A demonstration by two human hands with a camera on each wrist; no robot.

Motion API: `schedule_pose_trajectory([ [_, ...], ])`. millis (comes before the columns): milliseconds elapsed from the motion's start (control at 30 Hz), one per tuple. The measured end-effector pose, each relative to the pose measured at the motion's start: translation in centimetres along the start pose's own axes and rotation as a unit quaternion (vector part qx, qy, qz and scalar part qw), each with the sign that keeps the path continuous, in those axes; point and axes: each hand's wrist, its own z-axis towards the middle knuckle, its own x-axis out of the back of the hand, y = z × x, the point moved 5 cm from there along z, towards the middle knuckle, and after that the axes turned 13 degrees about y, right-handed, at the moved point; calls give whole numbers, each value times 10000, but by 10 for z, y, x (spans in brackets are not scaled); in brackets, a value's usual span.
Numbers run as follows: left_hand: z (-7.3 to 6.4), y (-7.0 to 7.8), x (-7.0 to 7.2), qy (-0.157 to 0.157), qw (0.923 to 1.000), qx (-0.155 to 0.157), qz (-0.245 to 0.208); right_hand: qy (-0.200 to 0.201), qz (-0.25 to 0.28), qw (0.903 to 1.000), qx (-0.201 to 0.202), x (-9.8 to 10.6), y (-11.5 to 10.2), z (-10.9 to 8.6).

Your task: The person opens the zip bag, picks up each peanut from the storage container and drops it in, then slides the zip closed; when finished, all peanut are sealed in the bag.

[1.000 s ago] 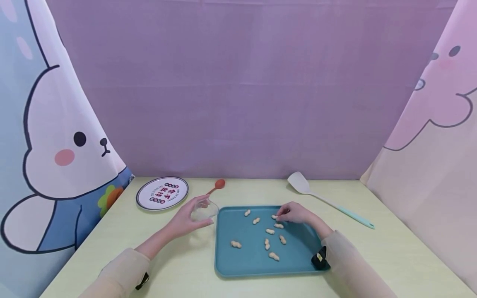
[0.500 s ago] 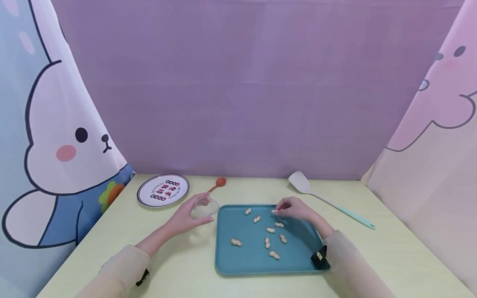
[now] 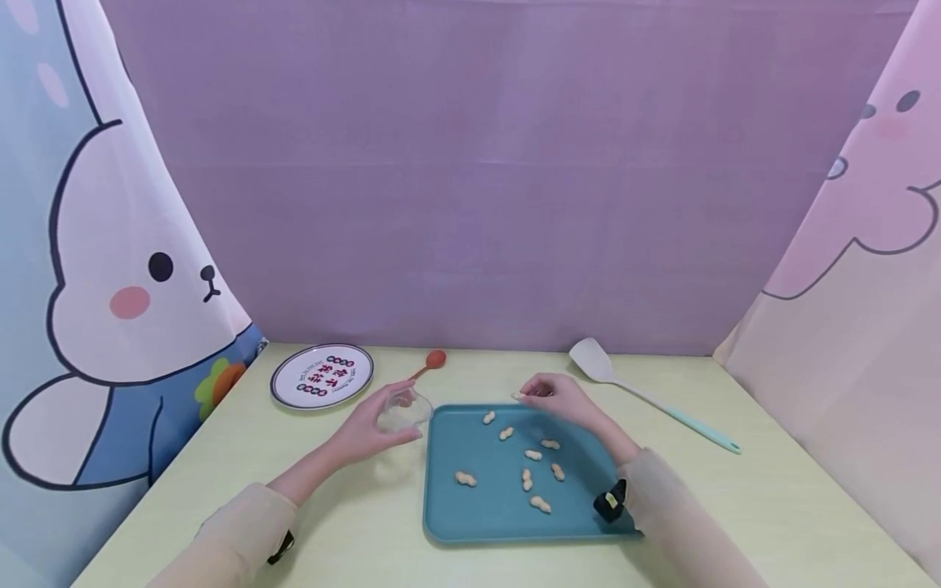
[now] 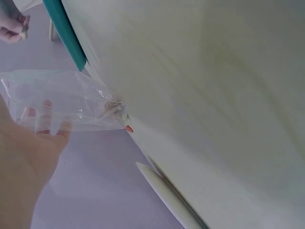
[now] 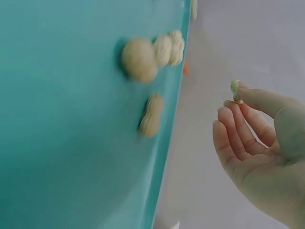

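Observation:
My left hand (image 3: 367,426) holds a clear plastic bag (image 3: 407,412) just off the tray's left edge, fingers and thumb around its sides. In the left wrist view the bag (image 4: 71,98) looks crinkled, and something pale brown shows at its narrow end. Between thumb and fingertips my right hand (image 3: 569,402) pinches a peanut (image 3: 518,396), raised over the tray's far edge. The right wrist view shows that peanut (image 5: 236,90) partly hidden by the thumb. Several unshelled peanuts (image 3: 540,504) lie scattered on the teal tray (image 3: 485,523).
Behind the left hand are a white plate (image 3: 301,380) with red lettering and an orange-red spoon (image 3: 436,359). At the back right lies a spatula (image 3: 647,398) with a pale blade and mint handle. A purple cloth (image 3: 470,180) hangs behind the pale yellow table (image 3: 794,506).
The right hand has lifted a peanut off the tray's far part and moved it up and leftward toward the bag. The left hand and bag have stayed nearly still.

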Motion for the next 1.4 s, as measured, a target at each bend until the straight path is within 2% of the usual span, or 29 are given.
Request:
schedule_pose_trajectory([
  [433, 0, -3, -2, -109, 9997, 199, 13, -123, 631, 9968, 466, -33, -54, 13],
  [767, 0, -3, -2, -128, 9998, 123, 61, -154, 1073, 9899, 918, -60, -107, 9],
  [1000, 0, -3, -3, -155, 9996, 187, 106, -398, 1336, 9855, 964, -83, -111, 12],
  [1167, -1, -2, -3, -170, 9995, 234, 154, -424, 1317, 9855, 985, -91, -114, 12],
  [1400, -1, -2, -3, -186, 9994, 188, 214, -408, 1227, 9883, 808, -94, -114, 12],
])
